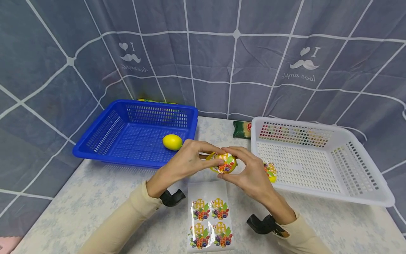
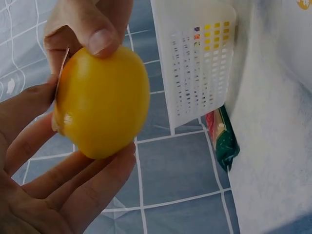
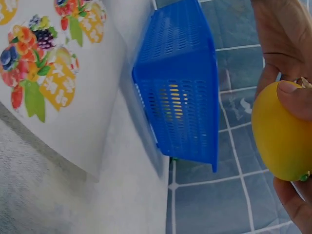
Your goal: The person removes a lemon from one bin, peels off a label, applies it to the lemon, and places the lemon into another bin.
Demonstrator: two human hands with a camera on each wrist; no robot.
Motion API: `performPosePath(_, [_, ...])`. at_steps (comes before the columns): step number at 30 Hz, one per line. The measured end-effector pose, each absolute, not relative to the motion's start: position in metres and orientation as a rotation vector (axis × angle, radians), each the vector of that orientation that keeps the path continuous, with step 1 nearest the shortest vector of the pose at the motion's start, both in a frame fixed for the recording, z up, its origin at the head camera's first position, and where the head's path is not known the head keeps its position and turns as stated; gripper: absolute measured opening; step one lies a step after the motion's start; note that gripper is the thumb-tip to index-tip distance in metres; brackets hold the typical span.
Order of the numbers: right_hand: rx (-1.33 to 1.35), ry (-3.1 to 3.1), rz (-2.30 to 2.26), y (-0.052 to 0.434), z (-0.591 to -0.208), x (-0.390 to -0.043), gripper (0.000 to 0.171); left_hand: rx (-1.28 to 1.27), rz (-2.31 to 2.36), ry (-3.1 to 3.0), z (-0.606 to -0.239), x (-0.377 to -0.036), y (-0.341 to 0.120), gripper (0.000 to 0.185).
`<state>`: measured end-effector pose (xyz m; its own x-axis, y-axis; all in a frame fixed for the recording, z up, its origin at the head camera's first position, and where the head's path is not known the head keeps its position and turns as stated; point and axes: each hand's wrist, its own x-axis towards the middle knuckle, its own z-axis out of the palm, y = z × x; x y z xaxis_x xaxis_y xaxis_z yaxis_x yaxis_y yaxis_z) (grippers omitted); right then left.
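Note:
Both hands hold one yellow lemon (image 1: 211, 167) above the table, in front of the body. A fruit-print sticker (image 1: 229, 165) covers its near side. My left hand (image 1: 185, 160) has its thumb on the sticker; its fingers go behind the lemon. From the other side, my right hand (image 1: 252, 173) grips the lemon between thumb and fingers. In the left wrist view, the lemon (image 2: 107, 105) shows its bare side, and an edge of the sticker (image 2: 62, 70) stands off the skin. Below the hands lies a sticker sheet (image 1: 210, 190) with several fruit stickers.
A blue basket (image 1: 136, 160) at the left holds another lemon (image 1: 172, 141). At the right stands a white basket (image 1: 320, 194), with a stickered lemon (image 1: 270, 171) inside by its left wall. A green packet (image 1: 241, 129) lies behind, near the grey curtain (image 1: 215, 63).

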<state>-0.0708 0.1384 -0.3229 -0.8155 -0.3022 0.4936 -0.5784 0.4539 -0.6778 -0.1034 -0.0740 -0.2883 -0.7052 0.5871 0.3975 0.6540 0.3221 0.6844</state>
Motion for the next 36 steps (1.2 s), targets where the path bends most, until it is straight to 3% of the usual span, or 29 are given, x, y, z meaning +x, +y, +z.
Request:
performPosePath(19, [0.752,-2.397,1.298,0.142,-0.311,-0.071,0.069,-1.092,-1.448,-2.488,-0.291,-0.100,-0.072,0.045])
performPosePath(36, [0.705,-2.556,1.475,0.163,-0.305,-0.070,0.069,-1.113,-1.433,-2.456,-0.293,-0.103,-0.069,0.047])
